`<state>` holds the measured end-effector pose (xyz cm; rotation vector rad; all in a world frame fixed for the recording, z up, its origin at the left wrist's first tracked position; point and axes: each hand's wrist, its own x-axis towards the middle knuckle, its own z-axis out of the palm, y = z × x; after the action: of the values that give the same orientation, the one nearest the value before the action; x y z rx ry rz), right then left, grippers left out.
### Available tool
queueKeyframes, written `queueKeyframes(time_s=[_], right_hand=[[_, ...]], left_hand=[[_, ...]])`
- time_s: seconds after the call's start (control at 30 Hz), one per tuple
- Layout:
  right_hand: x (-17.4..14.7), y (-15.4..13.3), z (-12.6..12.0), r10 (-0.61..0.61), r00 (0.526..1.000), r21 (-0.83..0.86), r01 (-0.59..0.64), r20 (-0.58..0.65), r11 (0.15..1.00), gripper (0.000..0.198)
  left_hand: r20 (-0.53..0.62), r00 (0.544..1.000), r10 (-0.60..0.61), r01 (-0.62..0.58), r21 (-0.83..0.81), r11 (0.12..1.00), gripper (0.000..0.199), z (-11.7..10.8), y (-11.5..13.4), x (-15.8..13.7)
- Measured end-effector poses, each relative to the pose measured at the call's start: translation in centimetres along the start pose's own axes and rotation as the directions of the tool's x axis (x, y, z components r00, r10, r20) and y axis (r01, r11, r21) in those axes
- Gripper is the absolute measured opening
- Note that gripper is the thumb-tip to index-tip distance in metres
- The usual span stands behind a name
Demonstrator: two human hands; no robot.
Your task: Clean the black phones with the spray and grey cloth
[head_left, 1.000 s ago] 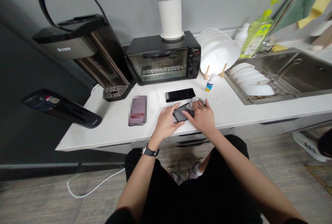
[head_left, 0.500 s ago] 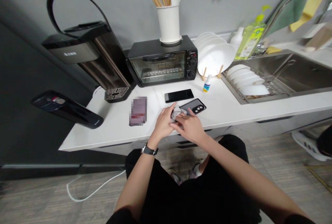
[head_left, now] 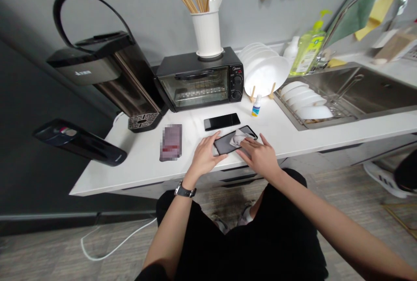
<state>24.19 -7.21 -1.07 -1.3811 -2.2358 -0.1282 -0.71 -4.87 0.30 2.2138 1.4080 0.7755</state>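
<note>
A grey phone case with a black rim (head_left: 224,145) lies flat on the counter; whether a phone sits in it I cannot tell. My left hand (head_left: 204,154) grips its left end, thumb on the near edge and fingers at the far edge. A crumpled white tissue (head_left: 237,137) is pressed onto its surface under the fingers of my right hand (head_left: 260,155). The tissue and fingers partly cover the case's right end. Just behind lies a black phone (head_left: 222,121). A small white spray bottle (head_left: 256,105) with a blue and yellow label stands behind and to the right.
A blurred-out purplish item (head_left: 171,142) lies left of my hands. A dark flask-shaped object (head_left: 81,142) and a water dispenser (head_left: 130,77) stand further left. Behind are a toaster oven (head_left: 198,83) and racked plates (head_left: 267,77). The sink (head_left: 368,94) holds bowls (head_left: 314,111).
My right hand has slid right with the tissue across the case, parting from my left hand. The left now holds the case's left end. The view has shifted slightly.
</note>
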Motion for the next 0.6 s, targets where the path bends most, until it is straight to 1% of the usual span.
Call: queueKeyframes(time_s=[0.1, 0.2, 0.33, 0.6], right_hand=[[-0.5, 1.1, 0.0, 0.037, 0.999, -0.052, -0.039, -0.025, 0.998, 0.038], [-0.9, 1.5, 0.3, 0.038, 0.999, -0.071, -0.041, -0.039, 0.997, 0.040], [-0.7, 1.2, 0.8, 0.042, 0.998, -0.076, -0.046, -0.051, 0.996, 0.045], [0.8, 0.7, 0.7, 0.064, 0.997, -0.054, -0.067, -0.049, 0.996, 0.046]], left_hand=[[0.003, 1.000, -0.003, 0.003, -0.005, 1.000, 0.087, -0.1, 0.1, 0.0], [0.003, 1.000, 0.004, -0.004, -0.014, 1.000, 0.086, -0.1, 0.2, 0.0], [-0.003, 1.000, 0.010, -0.010, -0.021, 1.000, 0.086, -0.1, 0.3, 0.0], [-0.015, 1.000, 0.015, -0.016, -0.014, 1.000, 0.081, 0.0, 0.2, 0.2]])
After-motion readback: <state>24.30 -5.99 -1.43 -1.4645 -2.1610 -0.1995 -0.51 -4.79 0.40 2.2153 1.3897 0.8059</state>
